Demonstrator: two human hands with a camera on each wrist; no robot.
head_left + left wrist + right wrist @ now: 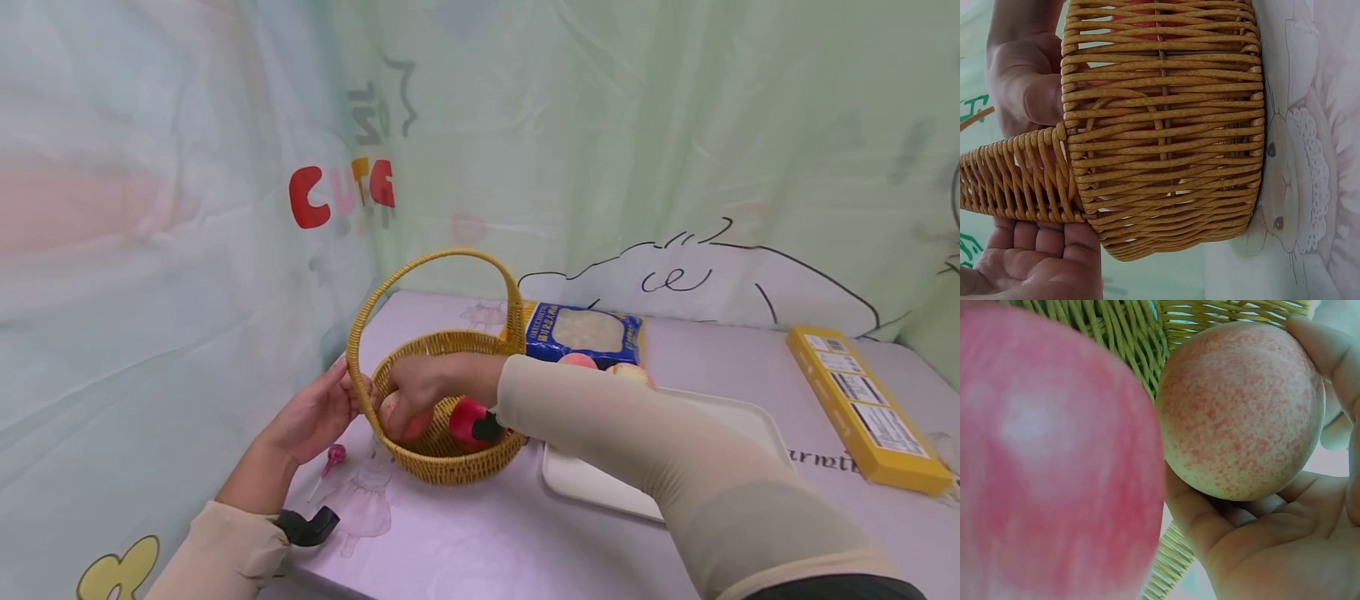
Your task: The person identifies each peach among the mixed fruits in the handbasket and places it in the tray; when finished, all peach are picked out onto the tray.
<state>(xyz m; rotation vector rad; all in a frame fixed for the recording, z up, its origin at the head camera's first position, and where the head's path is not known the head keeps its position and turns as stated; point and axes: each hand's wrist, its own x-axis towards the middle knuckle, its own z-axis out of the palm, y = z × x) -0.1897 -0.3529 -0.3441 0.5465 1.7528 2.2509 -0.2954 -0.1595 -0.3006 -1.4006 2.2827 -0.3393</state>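
Observation:
A woven wicker basket (457, 475) with a tall arched handle stands on the table. My right hand (416, 383) reaches down inside it and grips a speckled peach (1241, 412), thumb and fingers around its sides. Beside that peach in the basket lies a pinkish-red fruit (1054, 450), apple-like and blurred up close. At the basket's left side, my left hand (322, 412) holds the lower end of the handle (1016, 178). Its palm faces up and its fingers pass behind the woven band, their tips mostly hidden.
Right of the basket lies a cream tray (592, 487), partly under my right forearm. Behind it are a blue pasta bag (543, 337) and two round fruits, one pink (577, 361), one yellowish (632, 373). A yellow box (862, 408) lies far right; a lollipop (336, 454) sits near my left wrist.

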